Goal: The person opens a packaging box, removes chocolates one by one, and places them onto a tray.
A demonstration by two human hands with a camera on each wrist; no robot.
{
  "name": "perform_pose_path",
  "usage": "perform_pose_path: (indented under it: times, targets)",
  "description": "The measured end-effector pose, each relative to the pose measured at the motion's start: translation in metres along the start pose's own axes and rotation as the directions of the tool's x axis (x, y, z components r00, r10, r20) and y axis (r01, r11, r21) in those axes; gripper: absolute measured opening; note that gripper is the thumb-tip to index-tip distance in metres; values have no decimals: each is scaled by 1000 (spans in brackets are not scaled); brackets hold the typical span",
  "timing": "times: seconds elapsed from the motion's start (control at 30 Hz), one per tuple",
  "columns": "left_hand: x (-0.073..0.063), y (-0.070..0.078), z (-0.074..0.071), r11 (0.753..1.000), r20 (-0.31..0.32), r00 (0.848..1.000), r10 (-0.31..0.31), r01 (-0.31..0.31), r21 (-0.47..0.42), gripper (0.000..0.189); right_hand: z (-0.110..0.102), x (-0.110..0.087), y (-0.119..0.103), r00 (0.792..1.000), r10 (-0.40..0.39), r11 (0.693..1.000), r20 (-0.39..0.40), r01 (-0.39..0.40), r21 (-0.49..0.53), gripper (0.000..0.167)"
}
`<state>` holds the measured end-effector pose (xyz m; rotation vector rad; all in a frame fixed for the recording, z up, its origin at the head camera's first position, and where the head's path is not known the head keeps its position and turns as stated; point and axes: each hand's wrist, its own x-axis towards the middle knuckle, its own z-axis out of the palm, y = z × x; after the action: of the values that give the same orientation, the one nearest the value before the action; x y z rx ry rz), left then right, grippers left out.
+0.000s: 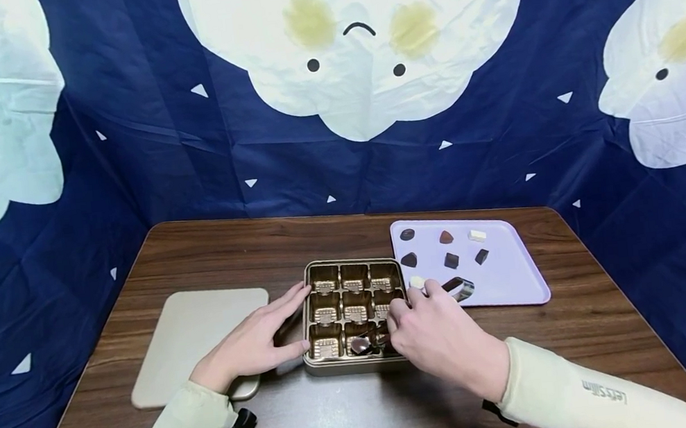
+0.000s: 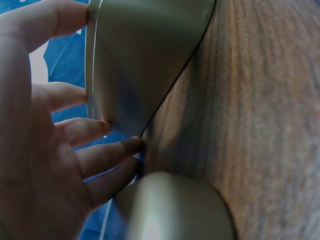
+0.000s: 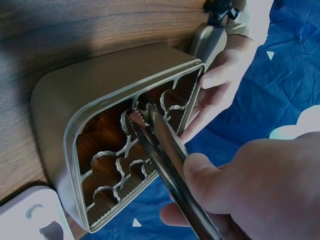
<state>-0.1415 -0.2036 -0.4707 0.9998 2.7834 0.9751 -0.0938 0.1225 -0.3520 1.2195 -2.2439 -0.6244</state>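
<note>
A gold tin box holds an insert of square compartments. My right hand grips metal tongs, whose bent end sticks out behind the fingers. Between the tongs' tips is a brown chocolate, down in the front middle compartment. In the head view that chocolate is partly covered by the tips. My left hand touches the tin's left side, fingers extended along its rim and wall, thumb at the front corner. Its fingertips against the tin wall show in the left wrist view.
A lilac tray at the right carries several chocolates, dark ones, a brown one and white ones. Left of the tin lies a flat gold lid, partly under my left forearm. A blue cloth hangs behind the table.
</note>
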Motion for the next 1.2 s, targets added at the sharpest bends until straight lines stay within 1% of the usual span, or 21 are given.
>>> perform_pose_path:
  times: [0.3,0.5,0.63,0.87,1.1,1.2]
  targets:
    - [-1,1,0,1000,-1,1000,-2,2,-11,94,0,-3,5,999,27,1000,-35,-27,14,33]
    - [-1,0,0,1000,2,1000,-4,4,-9,94,-2,-3,10,997,40,999,-59,-39,16,37]
    - [0,0,0,1000,1,1000,-5,5,-9,94,-4,-5,13,997,42,999,-62,-41,17,40]
    - [1,0,0,1000,5,1000,-4,4,1,93,-10,-8,21,997,50,998,-54,-49,26,38]
    - [0,1,-2,1000,6,1000,-2,2,-7,93,-13,-14,33,990,84,996,-113,-83,18,37]
    - [0,1,-1,1000,6,1000,1,-1,-6,93,-13,-19,40,987,105,995,-123,-104,13,34]
